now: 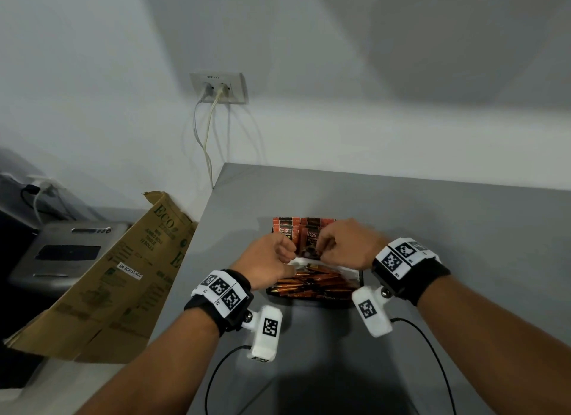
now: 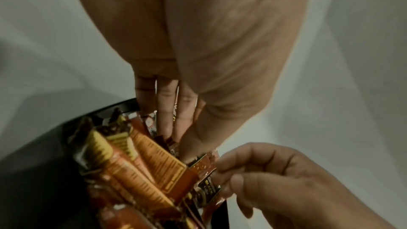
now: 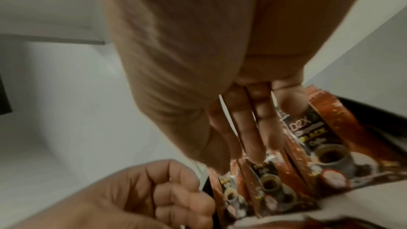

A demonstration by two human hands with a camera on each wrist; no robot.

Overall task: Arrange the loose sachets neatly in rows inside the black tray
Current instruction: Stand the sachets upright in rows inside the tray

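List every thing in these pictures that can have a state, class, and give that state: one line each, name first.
Left hand: fingers curled, grip on upright sachets.
Right hand: fingers curled, pinching upright sachets.
Upright sachets: standing on edge at the tray's far end, fronts facing the person.
Loose sachets: lying jumbled, overlapping, in the tray's near part.
Black tray: resting on the grey table, partly sorted.
Wall socket: two cables plugged in.
Cardboard box: flattened, leaning against the table.
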